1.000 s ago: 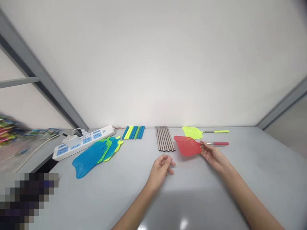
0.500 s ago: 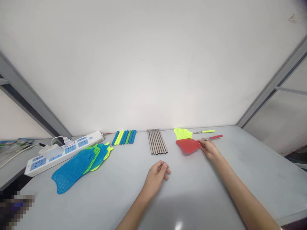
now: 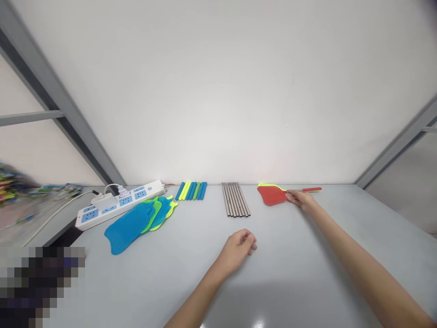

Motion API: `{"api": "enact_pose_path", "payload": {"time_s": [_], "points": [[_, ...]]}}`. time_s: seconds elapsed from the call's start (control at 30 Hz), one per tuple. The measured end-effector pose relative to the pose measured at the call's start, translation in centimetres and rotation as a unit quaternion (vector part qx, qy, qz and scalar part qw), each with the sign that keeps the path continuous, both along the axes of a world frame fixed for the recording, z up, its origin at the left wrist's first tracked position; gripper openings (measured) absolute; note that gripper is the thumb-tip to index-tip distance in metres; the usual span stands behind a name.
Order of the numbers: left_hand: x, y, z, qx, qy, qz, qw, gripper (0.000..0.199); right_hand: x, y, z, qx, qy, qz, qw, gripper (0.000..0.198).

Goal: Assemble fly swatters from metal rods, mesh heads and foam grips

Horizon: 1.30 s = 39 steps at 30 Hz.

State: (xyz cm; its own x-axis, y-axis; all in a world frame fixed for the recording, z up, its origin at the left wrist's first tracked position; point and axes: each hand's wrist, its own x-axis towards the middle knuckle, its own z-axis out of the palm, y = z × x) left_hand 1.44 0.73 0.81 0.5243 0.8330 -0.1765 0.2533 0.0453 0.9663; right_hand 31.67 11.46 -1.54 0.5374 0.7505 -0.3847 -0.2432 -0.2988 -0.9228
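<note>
In my right hand (image 3: 300, 199) a red fly swatter (image 3: 272, 196) is pinched near the neck, where its head meets the metal rod. It lies over a yellow-green fly swatter (image 3: 263, 184), covering most of it. My left hand (image 3: 238, 248) rests nearer the front of the table, fingers loosely curled and nothing visible in them. Just beyond it lies a row of metal rods (image 3: 236, 200). Farther left are several blue, yellow and green handle grips (image 3: 191, 191), side by side. Loose swatter heads (image 3: 128, 226) in blue, green and yellow overlap on the left.
A white power strip (image 3: 112, 207) with plugs in it lies behind the swatter heads. The grey table (image 3: 290, 264) meets a white wall along its back edge. Grey metal frames (image 3: 73, 123) stand at both sides. A blurred patch covers the lower left corner.
My right hand has brought the red fly swatter back onto the yellow-green one, which was mostly uncovered before. My left hand stays curled. The whole view has shifted, moving the table's things rightward.
</note>
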Motion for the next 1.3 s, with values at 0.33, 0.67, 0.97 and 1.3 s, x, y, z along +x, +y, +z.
{"api": "enact_pose_path", "payload": {"time_s": [0.33,0.67,0.97,1.3], "points": [[-0.2,-0.2,0.1,-0.008,0.011,-0.005,1.0,0.03,0.3,-0.5,-0.1,-0.023,-0.023,0.076,0.997,0.008],[-0.3,-0.3,0.1,0.002,0.017,-0.018,1.0,0.029,-2.8,-1.3,0.5,0.033,-0.056,0.112,0.992,0.011],[-0.1,-0.2,0.1,0.014,0.026,-0.02,0.999,0.03,-9.4,-2.3,2.0,0.027,-0.099,0.282,0.954,0.02],[-0.1,-0.3,-0.1,0.022,0.034,-0.024,0.999,0.031,-11.6,-0.2,0.6,0.001,-0.196,0.319,0.927,0.03]]}}
